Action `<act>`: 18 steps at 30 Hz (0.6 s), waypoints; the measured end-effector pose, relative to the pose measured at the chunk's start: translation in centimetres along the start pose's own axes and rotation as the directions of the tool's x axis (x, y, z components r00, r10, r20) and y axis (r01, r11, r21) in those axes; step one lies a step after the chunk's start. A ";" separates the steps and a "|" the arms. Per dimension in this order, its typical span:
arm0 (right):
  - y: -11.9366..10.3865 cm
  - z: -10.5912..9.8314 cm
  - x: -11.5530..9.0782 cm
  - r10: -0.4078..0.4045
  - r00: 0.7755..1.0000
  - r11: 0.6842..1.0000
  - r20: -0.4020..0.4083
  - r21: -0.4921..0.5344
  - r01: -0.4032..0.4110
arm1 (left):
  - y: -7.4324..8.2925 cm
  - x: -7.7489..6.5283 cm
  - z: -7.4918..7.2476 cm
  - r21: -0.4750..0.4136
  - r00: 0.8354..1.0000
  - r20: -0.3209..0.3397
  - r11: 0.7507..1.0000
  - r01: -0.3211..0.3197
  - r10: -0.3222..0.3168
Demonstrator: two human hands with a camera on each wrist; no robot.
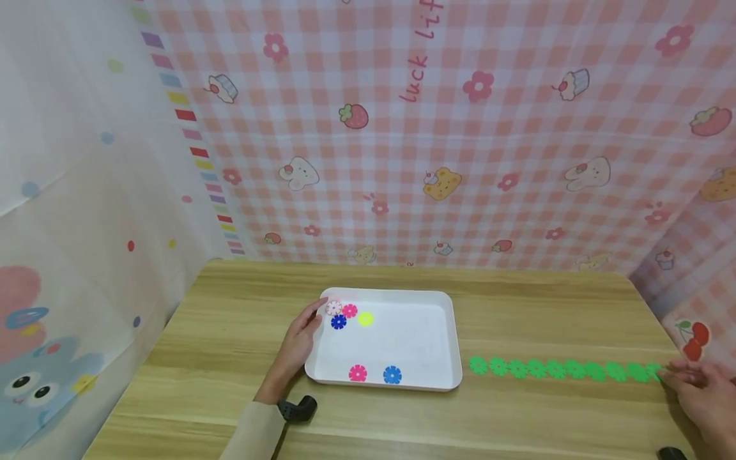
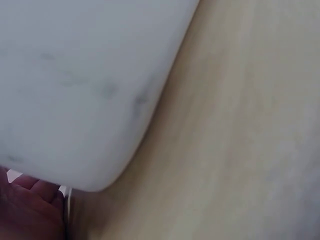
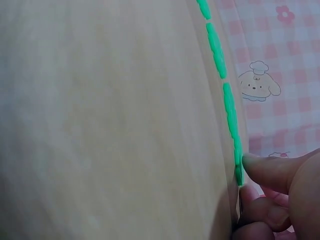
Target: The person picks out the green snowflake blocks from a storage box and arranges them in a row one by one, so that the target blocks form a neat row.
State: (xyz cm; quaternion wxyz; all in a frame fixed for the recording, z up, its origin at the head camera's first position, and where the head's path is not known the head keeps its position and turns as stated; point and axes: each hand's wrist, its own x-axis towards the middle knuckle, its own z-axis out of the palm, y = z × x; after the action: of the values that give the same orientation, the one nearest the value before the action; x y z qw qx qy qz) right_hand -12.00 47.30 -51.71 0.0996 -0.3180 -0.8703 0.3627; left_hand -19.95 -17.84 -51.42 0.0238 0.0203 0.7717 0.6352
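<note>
My left hand point(image 1: 298, 342) grips the left side of a white rectangular tray point(image 1: 414, 338), fingers along its rim near the far corner. Its curled fingers point(image 2: 37, 195) show below the tray corner in the left wrist view. Inside the tray lie several snowflake discs: a pale one point(image 1: 334, 308), two pink ones point(image 1: 358, 373), a dark blue point(image 1: 338, 322), a yellow point(image 1: 365, 319) and a light blue point(image 1: 392, 374). On the right, my right hand point(image 1: 703, 391) pinches the end green snowflake disc point(image 3: 239, 172) between thumb and finger. That disc ends a straight row of green discs point(image 1: 555, 368).
The wooden table point(image 1: 517, 421) carries the tray and the green row. Behind it hangs a pink checked cloth point(image 1: 397, 147); a white patterned cloth point(image 1: 86, 223) covers the left side. Black straps point(image 1: 299, 409) sit at both wrists.
</note>
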 end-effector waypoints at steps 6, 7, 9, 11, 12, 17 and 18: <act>-0.2 -0.4 -0.5 -0.025 0.999 0.997 -0.023 0.077 0.027 | 0.2 0.2 -0.1 0.001 1.000 0.011 1.000 0.001 -0.001; -0.5 -0.5 -0.7 -0.042 0.999 0.996 -0.026 0.076 0.044 | 0.2 0.3 0.0 0.009 1.000 0.007 1.000 0.001 -0.001; -1.4 -0.8 -1.2 -0.097 0.995 0.994 -0.019 0.041 0.098 | 0.2 0.4 0.0 0.024 1.000 -0.002 1.000 0.001 -0.001; -2.5 -1.0 -1.6 -0.162 0.987 0.987 -0.003 -0.019 0.161 | 0.2 0.5 0.0 0.045 1.000 -0.010 0.999 0.002 -0.001; -3.3 -1.1 -1.9 -0.190 0.982 0.981 0.001 -0.036 0.190 | 0.3 0.5 0.0 0.061 1.000 -0.012 0.998 0.004 -0.003; -7.6 -0.6 -3.2 -0.305 0.952 0.952 0.034 -0.028 0.306 | 1.5 0.7 -0.6 0.178 0.999 -0.031 0.984 -0.008 0.014; -8.6 -0.5 -3.5 -0.332 0.942 0.943 0.038 -0.013 0.333 | 1.9 0.7 -0.8 0.215 0.999 -0.037 0.976 -0.024 0.033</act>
State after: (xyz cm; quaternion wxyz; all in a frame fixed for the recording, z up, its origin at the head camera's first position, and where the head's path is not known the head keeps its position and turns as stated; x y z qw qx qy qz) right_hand -13.21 40.79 -45.23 0.1411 -0.1611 -0.9166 0.3377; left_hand -20.65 -18.26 -49.36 -0.0034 0.0210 0.8358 0.5486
